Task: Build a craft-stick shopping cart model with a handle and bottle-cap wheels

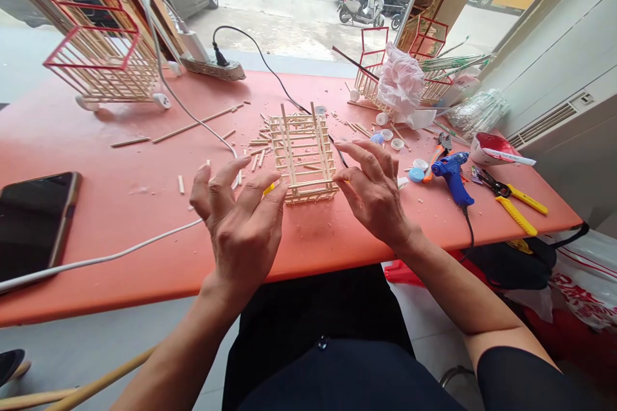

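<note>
A small frame of thin wooden sticks (303, 160) sits on the orange-pink table in front of me, two sticks jutting up at its far end. My left hand (243, 225) is at its near left corner, thumb and forefinger pinched at the end of a crosswise stick (313, 184). Something small and yellow (268, 188) shows by those fingertips. At the other end of that stick is my right hand (373, 189), its thumb and forefinger closed on the near right corner. The other fingers of both hands are curled loosely.
Stick pieces (260, 141) litter the table (144, 270). A phone (36, 221) and white cable lie left; a blue glue gun (453, 176), yellow-handled pliers (515, 199) and a red-stained cup (486, 149) are right. Red-rimmed stick carts (103, 70) and a power strip (212, 67) stand behind.
</note>
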Demonstrator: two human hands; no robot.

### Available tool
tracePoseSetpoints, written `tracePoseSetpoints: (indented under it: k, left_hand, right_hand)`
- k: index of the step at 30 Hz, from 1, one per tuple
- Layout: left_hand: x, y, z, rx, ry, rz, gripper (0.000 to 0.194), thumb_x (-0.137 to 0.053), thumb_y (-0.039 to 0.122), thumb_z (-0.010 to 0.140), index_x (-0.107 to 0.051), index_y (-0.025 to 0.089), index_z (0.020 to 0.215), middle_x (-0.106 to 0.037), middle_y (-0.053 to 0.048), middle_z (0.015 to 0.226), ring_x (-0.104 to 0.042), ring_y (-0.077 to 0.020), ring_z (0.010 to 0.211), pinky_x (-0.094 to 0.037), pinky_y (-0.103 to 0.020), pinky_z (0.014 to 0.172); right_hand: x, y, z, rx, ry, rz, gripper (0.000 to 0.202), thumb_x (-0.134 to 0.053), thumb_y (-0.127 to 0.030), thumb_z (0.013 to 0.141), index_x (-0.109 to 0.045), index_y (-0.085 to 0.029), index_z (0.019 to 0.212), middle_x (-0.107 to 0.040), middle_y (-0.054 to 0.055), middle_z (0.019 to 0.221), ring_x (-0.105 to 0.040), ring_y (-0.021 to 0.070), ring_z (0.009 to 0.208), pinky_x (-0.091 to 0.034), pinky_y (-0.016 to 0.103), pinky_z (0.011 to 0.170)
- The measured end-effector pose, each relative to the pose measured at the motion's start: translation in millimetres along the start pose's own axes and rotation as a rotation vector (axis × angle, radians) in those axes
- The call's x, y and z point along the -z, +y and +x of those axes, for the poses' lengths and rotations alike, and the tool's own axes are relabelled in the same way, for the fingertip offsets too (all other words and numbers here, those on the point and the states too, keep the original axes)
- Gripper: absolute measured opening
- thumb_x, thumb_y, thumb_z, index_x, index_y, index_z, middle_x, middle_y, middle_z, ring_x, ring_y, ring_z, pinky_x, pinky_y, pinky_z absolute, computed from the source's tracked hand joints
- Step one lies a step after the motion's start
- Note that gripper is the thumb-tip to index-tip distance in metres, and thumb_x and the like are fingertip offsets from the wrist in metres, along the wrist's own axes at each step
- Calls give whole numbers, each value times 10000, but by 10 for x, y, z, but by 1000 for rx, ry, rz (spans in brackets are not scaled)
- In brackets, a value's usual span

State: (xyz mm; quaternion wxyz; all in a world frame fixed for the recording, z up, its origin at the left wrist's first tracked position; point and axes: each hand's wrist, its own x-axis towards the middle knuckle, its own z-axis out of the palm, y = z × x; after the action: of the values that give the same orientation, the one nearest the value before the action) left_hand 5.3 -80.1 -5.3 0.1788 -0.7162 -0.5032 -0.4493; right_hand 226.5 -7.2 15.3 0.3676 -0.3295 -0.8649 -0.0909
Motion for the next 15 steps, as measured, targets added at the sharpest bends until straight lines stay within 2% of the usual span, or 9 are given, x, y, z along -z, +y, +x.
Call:
tracePoseSetpoints:
  k: [10,15]
  left_hand:
    - [8,12,14,-26,5,30,378,-614,84,950,-691,349,1208,-797,-85,1175,-564,-370,1401,-345,-773,1113]
    - [15,25,12,-10,-19,18,376,-610,72,948,-701,348,1186,-790,-81,1193,-546,-368,1418,-323,-769,1131]
  right_hand:
    - [-5,-1,7,-16,-21,19,183,-535,-196,1043,-705,-239,990,-654,62,1481,-523,274,1412,-381,502,1169]
    - [-8,2,7,-16,-28,26,184,-531,-200,1047,-703,-237,992,-650,67,1485,-514,268,1420,-387,497,1173]
